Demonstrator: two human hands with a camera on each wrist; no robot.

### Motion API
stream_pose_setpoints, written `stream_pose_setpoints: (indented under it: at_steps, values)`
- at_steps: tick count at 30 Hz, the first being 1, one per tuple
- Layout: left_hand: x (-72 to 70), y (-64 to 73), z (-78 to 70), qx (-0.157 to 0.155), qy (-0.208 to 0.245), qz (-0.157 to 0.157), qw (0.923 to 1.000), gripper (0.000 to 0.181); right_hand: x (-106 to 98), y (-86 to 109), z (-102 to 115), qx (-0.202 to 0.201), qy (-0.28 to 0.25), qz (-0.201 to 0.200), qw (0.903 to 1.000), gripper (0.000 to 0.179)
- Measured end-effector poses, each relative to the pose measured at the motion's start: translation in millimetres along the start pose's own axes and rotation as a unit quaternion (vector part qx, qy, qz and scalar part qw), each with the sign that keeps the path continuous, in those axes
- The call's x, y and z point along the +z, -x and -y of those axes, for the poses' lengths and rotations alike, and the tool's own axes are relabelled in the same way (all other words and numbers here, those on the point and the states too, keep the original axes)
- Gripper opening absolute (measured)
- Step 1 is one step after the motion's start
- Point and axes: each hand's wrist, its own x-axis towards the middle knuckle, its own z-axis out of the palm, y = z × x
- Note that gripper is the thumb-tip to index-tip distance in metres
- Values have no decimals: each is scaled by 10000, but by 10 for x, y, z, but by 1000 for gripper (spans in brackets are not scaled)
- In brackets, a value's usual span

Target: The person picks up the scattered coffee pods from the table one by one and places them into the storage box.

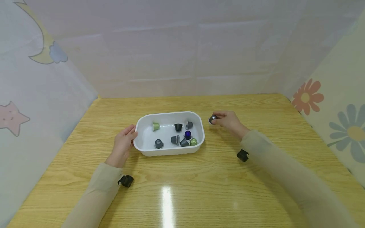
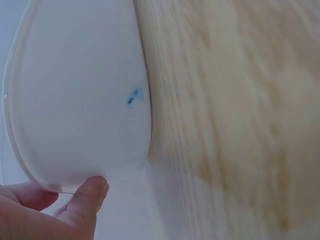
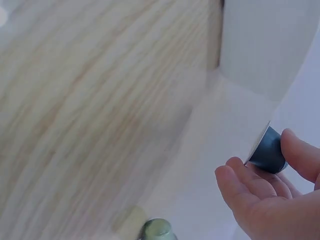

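At its left end, a white plastic tub (image 1: 169,152) is touched by my left hand (image 1: 122,144). In the left wrist view, the thumb (image 2: 89,197) lies against the tub's outer wall (image 2: 80,100), with another finger by the rim. Beyond the tub's right end, my right hand (image 1: 229,120) pinches a dark coffee capsule (image 1: 213,119) between thumb and fingers. That capsule (image 3: 270,152) lies tilted in the right wrist view. Several capsules lie in the tub, among them a purple one (image 1: 187,135), a black one (image 1: 178,127) and a light green one (image 1: 156,126).
A wooden table (image 1: 211,190) carries the tub. Low in the right wrist view, a green capsule (image 3: 158,229) is partly cut off by the frame. Printed cloth walls (image 1: 171,57) stand behind and at both sides. Each wrist carries a small black camera.
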Motion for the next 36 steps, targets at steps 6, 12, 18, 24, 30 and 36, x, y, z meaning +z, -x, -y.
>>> stream_pose_setpoints:
  at_steps: [6, 12, 18, 24, 30, 36]
  values:
    - [2, 8, -6, -17, 34, 9, 10000, 53, -3, 66, 85, -98, -86, 44, 9999, 52]
    - [3, 4, -10, -67, 48, -20, 10000, 53, 23, 141, 179, -143, -136, 84, 9998, 53]
    - [9, 7, -11, -25, 87, 1, 10000, 53, 92, 200, 289, -192, -149, 62, 9997, 50]
    - [0, -2, -10, 14, 52, 20, 10000, 53, 205, 201, 357, -228, -410, 99, 9988, 49]
    - [-15, -3, -8, 44, 70, 52, 10000, 53, 347, 162, 388, -222, -700, 135, 9972, 47]
    - [-16, -9, -11, 15, -129, -3, 9999, 53, 458, 150, 398, -296, -765, 249, 9963, 47]
